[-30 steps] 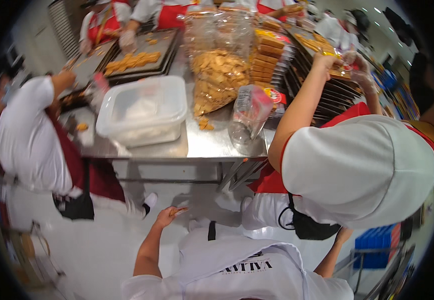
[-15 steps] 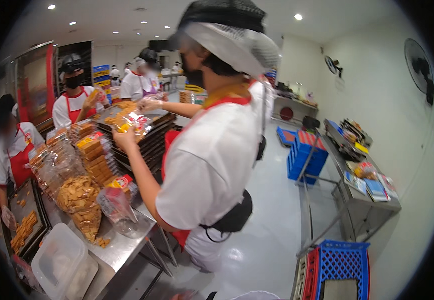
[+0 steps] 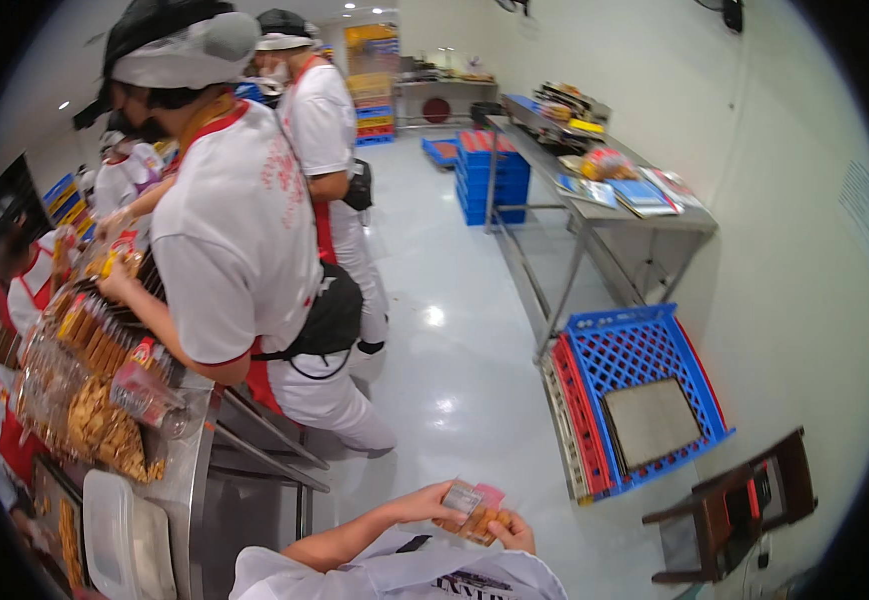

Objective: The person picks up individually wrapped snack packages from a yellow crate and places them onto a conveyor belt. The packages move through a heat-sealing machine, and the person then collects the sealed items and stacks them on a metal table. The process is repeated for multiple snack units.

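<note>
your left hand [image 3: 433, 503] and right hand [image 3: 511, 531] are both closed on a small clear snack packet [image 3: 473, 508], pinched between them at chest height so its face stays readable. the steel surface [image 3: 183, 470] with stacked packets lies left of the hands.

My head camera looks down and far across the room: my hands low and near, table [image 3: 190, 470] left, blue crate [image 3: 645, 395] right.
</note>
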Demonstrator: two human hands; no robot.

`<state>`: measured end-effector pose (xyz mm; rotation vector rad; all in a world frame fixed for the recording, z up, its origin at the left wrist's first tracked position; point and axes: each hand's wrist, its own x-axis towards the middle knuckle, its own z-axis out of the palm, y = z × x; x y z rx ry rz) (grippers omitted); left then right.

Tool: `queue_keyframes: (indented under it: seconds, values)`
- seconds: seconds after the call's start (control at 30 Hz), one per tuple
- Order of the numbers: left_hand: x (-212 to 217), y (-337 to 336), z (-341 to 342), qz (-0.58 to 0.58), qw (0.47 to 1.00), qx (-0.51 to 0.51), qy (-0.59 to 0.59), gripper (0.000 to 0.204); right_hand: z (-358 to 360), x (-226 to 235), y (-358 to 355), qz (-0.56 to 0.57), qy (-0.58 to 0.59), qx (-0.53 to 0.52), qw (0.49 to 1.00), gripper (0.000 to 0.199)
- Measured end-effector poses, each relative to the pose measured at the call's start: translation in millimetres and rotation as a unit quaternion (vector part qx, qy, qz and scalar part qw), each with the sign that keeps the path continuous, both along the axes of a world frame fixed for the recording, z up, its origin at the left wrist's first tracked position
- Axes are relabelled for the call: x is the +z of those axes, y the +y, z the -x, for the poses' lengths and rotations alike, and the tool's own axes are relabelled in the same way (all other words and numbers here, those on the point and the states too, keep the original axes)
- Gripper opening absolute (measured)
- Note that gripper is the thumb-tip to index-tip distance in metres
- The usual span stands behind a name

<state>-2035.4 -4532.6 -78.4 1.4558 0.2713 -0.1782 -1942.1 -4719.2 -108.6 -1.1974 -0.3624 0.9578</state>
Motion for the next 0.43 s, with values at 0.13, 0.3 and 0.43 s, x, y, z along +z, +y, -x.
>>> queue_keyframes:
  seconds: [0.13, 0.3, 0.43]
  values:
    - [34.0, -10.8, -31.1, -0.019, 0.999, -0.036, -0.018, 0.043, -6.0, 43.3, -11.1, 0.017, -0.08, -0.093, 0.992, 0.029]
    - [52.2, 0.2, -42.4, -0.091, 0.97, -0.08, -0.211, 0.042, -19.4, 54.8, -11.2, -0.125, -0.011, -0.148, 0.981, 0.061]
    - [91.1, 19.5, -6.5, -0.231, 0.929, -0.111, -0.268, 0.041, -43.5, 41.7, -17.7, -0.222, 0.014, -0.05, 0.974, 0.068]
